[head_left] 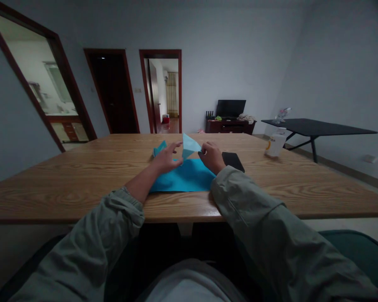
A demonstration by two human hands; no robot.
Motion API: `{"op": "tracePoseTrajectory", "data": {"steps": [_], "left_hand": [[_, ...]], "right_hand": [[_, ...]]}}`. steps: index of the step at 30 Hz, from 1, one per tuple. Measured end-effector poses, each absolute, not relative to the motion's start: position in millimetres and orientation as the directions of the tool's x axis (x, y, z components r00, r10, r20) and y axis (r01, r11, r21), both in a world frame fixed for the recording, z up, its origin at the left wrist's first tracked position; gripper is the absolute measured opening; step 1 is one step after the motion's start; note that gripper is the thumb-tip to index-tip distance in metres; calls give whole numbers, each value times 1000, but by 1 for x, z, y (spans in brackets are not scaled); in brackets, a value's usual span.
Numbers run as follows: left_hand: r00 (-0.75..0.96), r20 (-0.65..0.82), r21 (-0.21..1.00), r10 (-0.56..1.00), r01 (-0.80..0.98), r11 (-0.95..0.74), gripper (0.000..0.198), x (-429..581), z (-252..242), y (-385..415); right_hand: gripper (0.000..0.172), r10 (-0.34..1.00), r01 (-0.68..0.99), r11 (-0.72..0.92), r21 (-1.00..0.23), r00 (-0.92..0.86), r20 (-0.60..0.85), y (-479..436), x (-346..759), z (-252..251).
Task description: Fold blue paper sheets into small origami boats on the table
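Head view, the only one.

Left hand (166,158): fingers spread and apart, not gripping. Fingertips reach to the left edge of the folded light-blue paper shape (190,145); contact looks light, and I cannot tell if the thumb is on it. Palm faces down, low over the flat blue paper sheet (184,178). Forearm is bare from the pushed-up grey-green sleeve and angles in from lower left.

Right hand (211,156): fingers curled together, pinched on the right corner of the folded light-blue paper shape. Knuckles face up, wrist just above the sheet's right edge. Sleeve covers the arm to the wrist, and the arm comes in from lower right over the table edge.

The folded shape is held up off the surface between both hands, pointed end tilted up, above the far edge of the flat sheet. The sheet lies on the light wooden table (82,176), near the front edge.

A small teal folded paper piece (159,148) lies just left of the left hand. A black flat phone (234,161) lies just right of the right hand. A white plastic bottle (275,144) stands further right, well apart.
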State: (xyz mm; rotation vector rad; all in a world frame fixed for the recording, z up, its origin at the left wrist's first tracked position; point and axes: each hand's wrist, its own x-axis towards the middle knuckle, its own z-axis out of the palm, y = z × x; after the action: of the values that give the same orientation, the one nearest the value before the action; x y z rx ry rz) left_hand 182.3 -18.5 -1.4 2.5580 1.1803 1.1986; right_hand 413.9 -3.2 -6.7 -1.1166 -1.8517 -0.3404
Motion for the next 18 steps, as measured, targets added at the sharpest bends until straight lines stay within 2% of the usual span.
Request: {"op": "tracePoseTrajectory", "data": {"steps": [2, 4, 6, 9, 10, 13, 18], "left_hand": [[454, 651, 263, 608, 617, -742, 71, 196, 5, -31], [424, 690, 199, 586, 668, -717, 64, 207, 9, -36], [345, 715, 207, 608, 726, -656, 49, 212, 12, -35], [215, 729, 288, 650, 765, -576, 31, 209, 16, -29], [169, 730, 322, 662, 770, -551, 30, 206, 17, -27], [100, 702, 395, 705, 769, -503, 31, 199, 18, -24], [279, 584, 366, 762, 747, -554, 38, 197, 11, -21]], "right_hand": [[18, 510, 814, 567, -126, -226, 830, -9, 405, -2], [16, 479, 809, 583, -76, -266, 836, -14, 397, 2], [14, 446, 787, 615, -42, -304, 842, -19, 389, 5], [9, 400, 729, 684, -23, -348, 848, -27, 382, 8], [8, 393, 714, 700, -33, -345, 852, -28, 381, 9], [25, 414, 697, 710, -104, -293, 862, -31, 383, 9], [35, 513, 672, 689, -271, -189, 837, -25, 396, 4]]}}
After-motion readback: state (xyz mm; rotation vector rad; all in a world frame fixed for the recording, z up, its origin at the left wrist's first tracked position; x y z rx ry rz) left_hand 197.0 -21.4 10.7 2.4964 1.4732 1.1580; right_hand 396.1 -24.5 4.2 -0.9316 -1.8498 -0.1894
